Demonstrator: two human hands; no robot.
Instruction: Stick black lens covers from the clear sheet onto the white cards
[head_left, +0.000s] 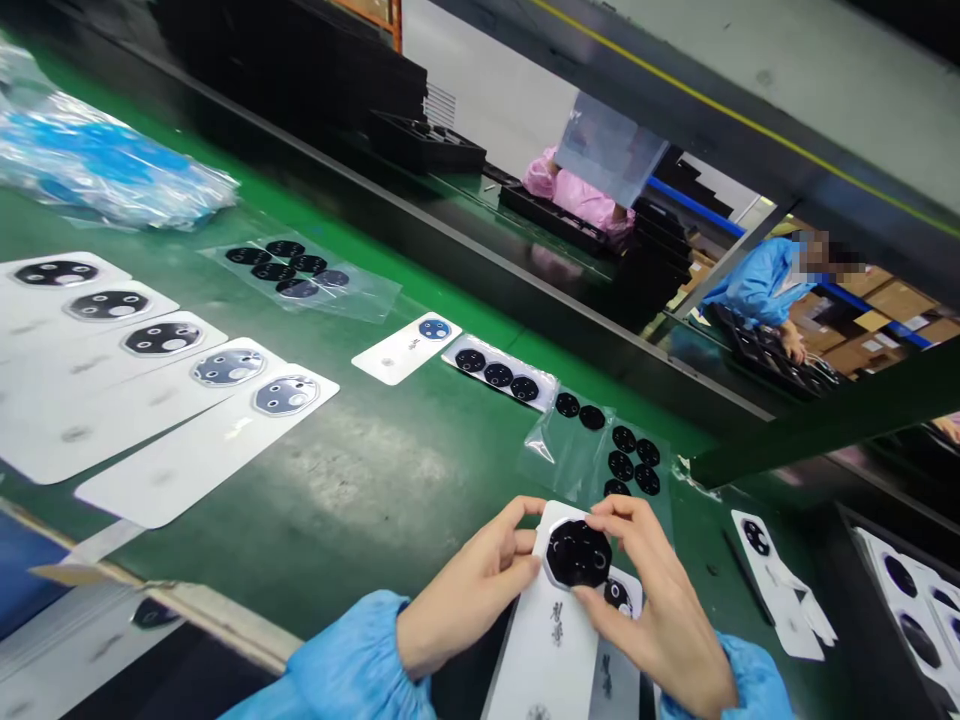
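A white phone-shaped panel (529, 650) with dark printed characters tilts up in front of me. My left hand (480, 585) is closed on its upper left edge, thumb on the face. My right hand (656, 610) pinches a glossy black round camera sticker (579, 553) between thumb and fingertips. The sticker sits over the ring at the panel's top; whether it is stuck down I cannot tell. Behind my right fingers, a second panel (611, 685) with a dark camera circle is partly hidden. Clear film (566, 450) with several black round stickers lies just beyond my hands.
Several white panels (172, 440) overlap on the green table at left. Farther back lie another sticker sheet (360, 297), a small panel (394, 355) and a plastic-wrapped bundle (112, 165). A green post (825, 425) crosses the right. A co-worker in blue (757, 280) sits beyond.
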